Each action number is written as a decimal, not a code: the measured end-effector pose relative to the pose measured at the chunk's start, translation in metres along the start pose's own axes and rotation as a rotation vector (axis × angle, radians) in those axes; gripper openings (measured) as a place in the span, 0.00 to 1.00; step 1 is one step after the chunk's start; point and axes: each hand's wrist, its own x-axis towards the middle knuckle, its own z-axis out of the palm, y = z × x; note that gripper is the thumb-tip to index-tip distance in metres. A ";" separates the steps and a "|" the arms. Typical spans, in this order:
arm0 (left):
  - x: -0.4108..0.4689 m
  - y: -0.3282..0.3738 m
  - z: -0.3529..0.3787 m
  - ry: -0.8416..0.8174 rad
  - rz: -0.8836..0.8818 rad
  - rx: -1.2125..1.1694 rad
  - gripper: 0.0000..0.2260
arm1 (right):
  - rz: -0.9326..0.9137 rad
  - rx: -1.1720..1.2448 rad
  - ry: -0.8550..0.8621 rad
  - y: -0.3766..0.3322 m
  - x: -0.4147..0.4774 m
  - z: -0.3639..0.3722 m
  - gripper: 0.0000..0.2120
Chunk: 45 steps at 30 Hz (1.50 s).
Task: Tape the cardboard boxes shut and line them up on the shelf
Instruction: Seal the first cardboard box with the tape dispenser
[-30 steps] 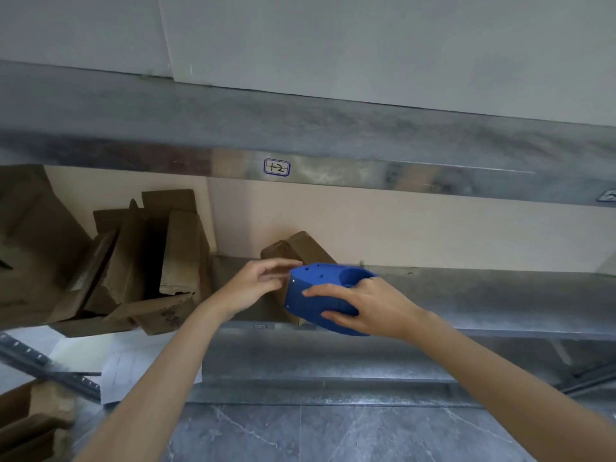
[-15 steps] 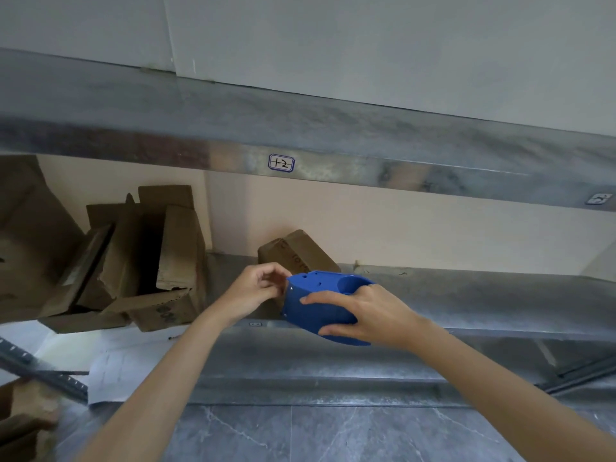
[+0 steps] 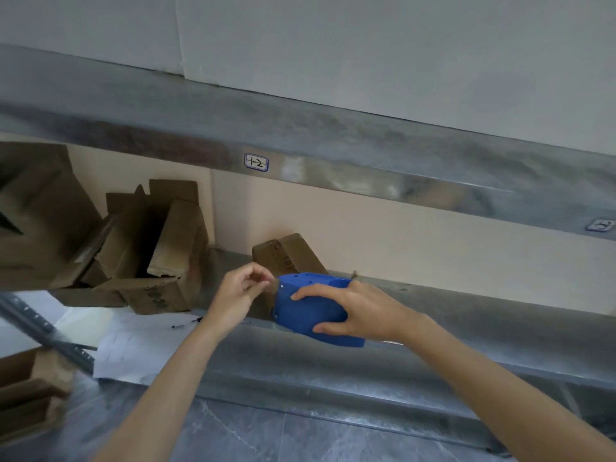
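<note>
Now, head view: both bare arms reach up to a metal shelf.
Right hand: clamped on the blue tape dispenser, fingers spread over its top and near face, thumb tucked under its lower edge.
Left hand: fingers curled, thumb and fingertips pinched together right at the dispenser's front end; whether any tape sits between them, I cannot tell.
Small cardboard box: on the shelf, tilted, just behind both sets of fingers and partly hidden by the dispenser.
Box flaps: I cannot tell from here whether they are taped.
Open boxes: a jumbled pile well off to the left of the left fingers, flaps up, leaning on each other.
Shelf label: handwritten "1-2" on the beam above the left fingertips.
White paper: lying below and left of the left wrist.
More cardboard: blurred, far below the left fingers at the frame's lower left corner.
</note>
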 end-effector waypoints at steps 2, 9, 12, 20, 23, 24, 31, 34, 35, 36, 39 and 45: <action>-0.004 0.000 -0.014 0.086 -0.016 -0.014 0.10 | 0.011 0.033 -0.001 0.010 -0.007 -0.004 0.24; -0.026 -0.012 -0.052 0.215 -0.209 -0.026 0.05 | 0.081 0.001 -0.034 0.055 -0.045 -0.007 0.24; -0.027 -0.013 -0.030 0.241 -0.213 -0.119 0.04 | 0.090 -0.040 0.009 0.070 -0.049 -0.009 0.25; -0.034 -0.024 0.009 0.225 -0.190 -0.147 0.04 | 0.144 -0.088 -0.011 0.101 -0.061 -0.009 0.25; -0.032 -0.028 0.017 0.241 -0.176 -0.126 0.05 | 0.159 -0.077 -0.029 0.106 -0.062 -0.006 0.25; -0.031 -0.028 0.019 0.251 -0.167 -0.114 0.05 | 0.164 -0.074 -0.032 0.107 -0.063 -0.005 0.25; -0.023 -0.036 0.027 0.256 -0.131 -0.056 0.06 | 0.191 -0.056 -0.053 0.116 -0.061 -0.001 0.25; -0.021 -0.042 0.027 0.244 -0.139 -0.039 0.06 | 0.197 -0.057 -0.051 0.117 -0.059 0.000 0.25; -0.020 -0.043 0.028 0.248 -0.137 -0.039 0.06 | 0.200 -0.054 -0.052 0.118 -0.059 0.001 0.25; -0.020 -0.044 0.029 0.255 -0.132 -0.039 0.06 | 0.204 -0.050 -0.053 0.117 -0.058 0.001 0.25; -0.018 -0.042 0.033 0.283 -0.109 -0.028 0.07 | 0.219 -0.043 -0.058 0.117 -0.057 0.003 0.26; -0.015 -0.049 0.044 0.281 -0.036 0.020 0.15 | 0.252 -0.034 -0.070 0.113 -0.054 0.006 0.25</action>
